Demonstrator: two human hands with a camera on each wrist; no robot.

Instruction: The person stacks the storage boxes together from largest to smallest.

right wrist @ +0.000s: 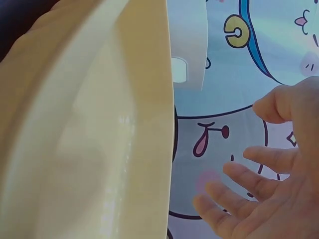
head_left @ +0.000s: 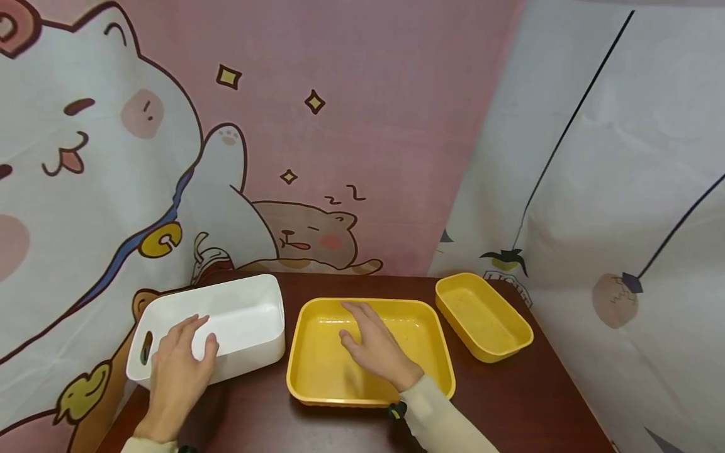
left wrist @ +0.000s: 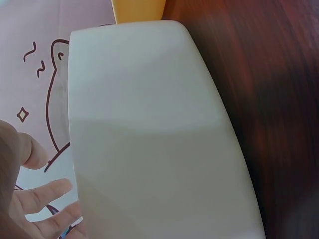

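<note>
My left hand hovers over the near side of a white bin, thumb and fingers spread apart and holding nothing. In the left wrist view the bin's smooth outer wall fills the middle, and my fingertips show beside its rim. My right hand is above a wide yellow tray, its fingers extended and nothing in them. The right wrist view shows those fingers loosely spread, apart from the tray's wall. Both containers have bare insides where they show.
A smaller yellow bin stands at the table's back right, set at an angle. All three containers sit on a dark brown table. A printed cloth with cartoon animals hangs behind and along the sides.
</note>
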